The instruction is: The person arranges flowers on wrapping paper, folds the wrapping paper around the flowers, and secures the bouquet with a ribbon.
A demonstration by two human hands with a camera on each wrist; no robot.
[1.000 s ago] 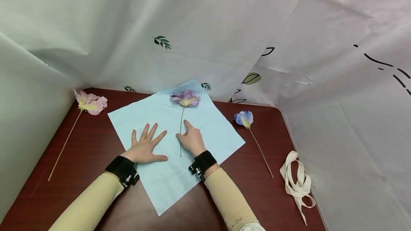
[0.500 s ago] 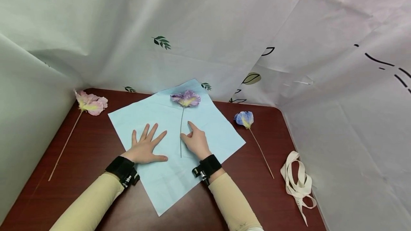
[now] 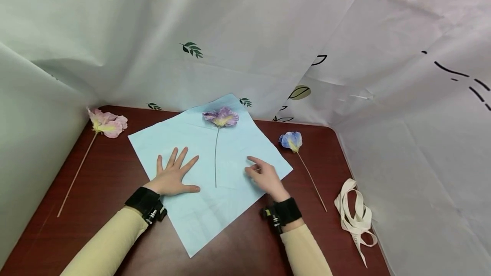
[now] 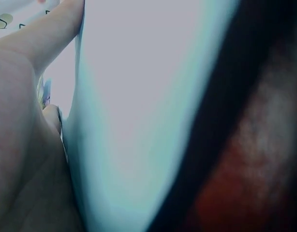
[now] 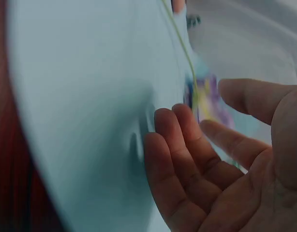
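A pale blue square sheet (image 3: 207,220) lies on the table, one corner toward the person. On it rests a purple flower (image 3: 221,117) with yellow at its base, its thin stem pointing down the sheet. My left hand (image 3: 173,178) presses flat on the sheet's left part, fingers spread, left of the stem. Over the sheet's right part is my right hand (image 3: 264,176), apart from the stem, its fingers loosely bent around nothing. In the right wrist view the right hand's fingers (image 5: 170,159) are relaxed above the sheet, with the purple flower blurred behind them.
A pink flower (image 3: 108,123) with a long stem lies at the table's left. To the right lie a blue flower (image 3: 291,141) and a loosely coiled cream ribbon (image 3: 354,216). White sheeting (image 3: 245,20) hangs around the dark red table (image 3: 115,169).
My right hand has let go of the purple flower's stem and moved right, toward the sheet's right edge. The left hand stays in place, and the flower lies where it was.
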